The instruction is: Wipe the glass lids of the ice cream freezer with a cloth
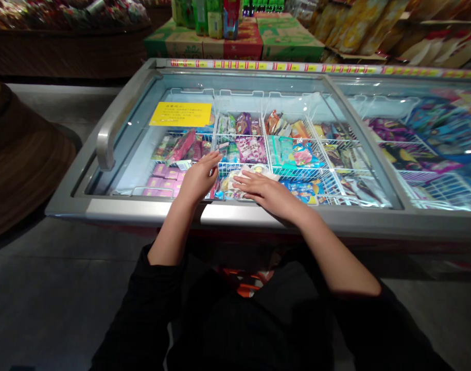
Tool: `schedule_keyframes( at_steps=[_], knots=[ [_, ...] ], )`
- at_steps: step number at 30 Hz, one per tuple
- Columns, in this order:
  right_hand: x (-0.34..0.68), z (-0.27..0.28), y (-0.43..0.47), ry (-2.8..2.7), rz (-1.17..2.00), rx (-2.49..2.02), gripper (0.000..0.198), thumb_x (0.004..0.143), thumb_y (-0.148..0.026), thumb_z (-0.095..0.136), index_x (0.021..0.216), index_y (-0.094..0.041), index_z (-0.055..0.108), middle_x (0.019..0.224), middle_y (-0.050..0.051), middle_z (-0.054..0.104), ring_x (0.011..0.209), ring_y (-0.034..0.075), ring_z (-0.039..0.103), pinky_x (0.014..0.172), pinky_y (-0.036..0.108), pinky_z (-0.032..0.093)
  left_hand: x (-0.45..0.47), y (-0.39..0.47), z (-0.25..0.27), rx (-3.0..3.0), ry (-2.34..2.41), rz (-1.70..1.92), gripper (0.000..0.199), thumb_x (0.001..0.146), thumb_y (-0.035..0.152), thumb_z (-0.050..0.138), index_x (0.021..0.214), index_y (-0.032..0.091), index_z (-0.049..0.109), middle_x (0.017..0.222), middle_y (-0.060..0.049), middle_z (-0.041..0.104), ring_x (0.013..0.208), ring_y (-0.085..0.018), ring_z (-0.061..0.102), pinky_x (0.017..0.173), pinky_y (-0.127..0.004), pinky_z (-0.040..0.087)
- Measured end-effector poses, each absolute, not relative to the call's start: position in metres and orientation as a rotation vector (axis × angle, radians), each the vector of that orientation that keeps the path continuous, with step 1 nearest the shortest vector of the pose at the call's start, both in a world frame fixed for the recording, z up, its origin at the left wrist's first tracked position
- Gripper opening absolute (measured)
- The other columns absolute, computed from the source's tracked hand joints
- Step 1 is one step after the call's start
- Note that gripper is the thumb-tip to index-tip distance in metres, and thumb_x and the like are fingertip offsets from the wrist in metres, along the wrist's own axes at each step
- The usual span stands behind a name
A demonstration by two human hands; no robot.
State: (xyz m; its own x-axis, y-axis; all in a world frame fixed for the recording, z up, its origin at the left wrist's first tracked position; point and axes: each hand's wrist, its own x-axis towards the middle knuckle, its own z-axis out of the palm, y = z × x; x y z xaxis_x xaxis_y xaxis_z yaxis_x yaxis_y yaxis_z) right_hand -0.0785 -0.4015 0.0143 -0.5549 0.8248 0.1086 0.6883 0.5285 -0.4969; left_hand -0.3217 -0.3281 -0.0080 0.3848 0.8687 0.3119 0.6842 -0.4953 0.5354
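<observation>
A chest freezer [142, 208] with a sliding glass lid stands in front of me. My left hand [200, 179] is over the glass near the front rim, its fingers stretched forward and holding nothing. To its right, my right hand [269, 192] lies palm down with its fingers out flat, also holding nothing. Whether the palms press on the glass, I cannot tell. Under the glass, wire baskets [235, 166] hold packaged ice creams. A purple-and-white bag [251, 149] and pink boxes [158, 183] show near my hands.
At the lid's left end is a grey handle [106, 141]. A yellow notice [181, 114] sits on the glass. Price labels [254, 65] line the back edge. Behind stand cartons [289, 38] with bottles on top. A round brown display stand [19, 159] is at the left.
</observation>
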Motion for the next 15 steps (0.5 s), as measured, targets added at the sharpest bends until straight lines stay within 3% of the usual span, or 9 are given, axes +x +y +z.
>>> schedule_keyframes(
  at_steps=[8, 15],
  knots=[
    [-0.024, 0.015, -0.414, -2.379, 0.518, -1.406, 0.048, 0.107, -0.022, 0.057, 0.15, -0.044, 0.064, 0.162, -0.006, 0.055, 0.159, 0.027, 0.039, 0.132, 0.058, 0.034, -0.322, -0.327, -0.008, 2.324, 1.362, 0.805, 0.05, 0.099, 0.01, 0.052, 0.143, 0.026, 0.071, 0.157, -0.003, 0.062, 0.151, -0.024, 0.054, 0.129, -0.046, 0.043],
    [-0.067, 0.009, -0.384, -2.336, 0.526, -1.377, 0.049, 0.106, -0.021, 0.058, 0.149, -0.044, 0.064, 0.163, -0.006, 0.054, 0.161, 0.027, 0.036, 0.133, 0.059, 0.031, -0.322, -0.327, -0.006, 2.318, 1.378, 0.801, 0.05, 0.1, 0.01, 0.052, 0.143, 0.027, 0.071, 0.157, -0.002, 0.063, 0.151, -0.024, 0.054, 0.129, -0.046, 0.044]
  ],
)
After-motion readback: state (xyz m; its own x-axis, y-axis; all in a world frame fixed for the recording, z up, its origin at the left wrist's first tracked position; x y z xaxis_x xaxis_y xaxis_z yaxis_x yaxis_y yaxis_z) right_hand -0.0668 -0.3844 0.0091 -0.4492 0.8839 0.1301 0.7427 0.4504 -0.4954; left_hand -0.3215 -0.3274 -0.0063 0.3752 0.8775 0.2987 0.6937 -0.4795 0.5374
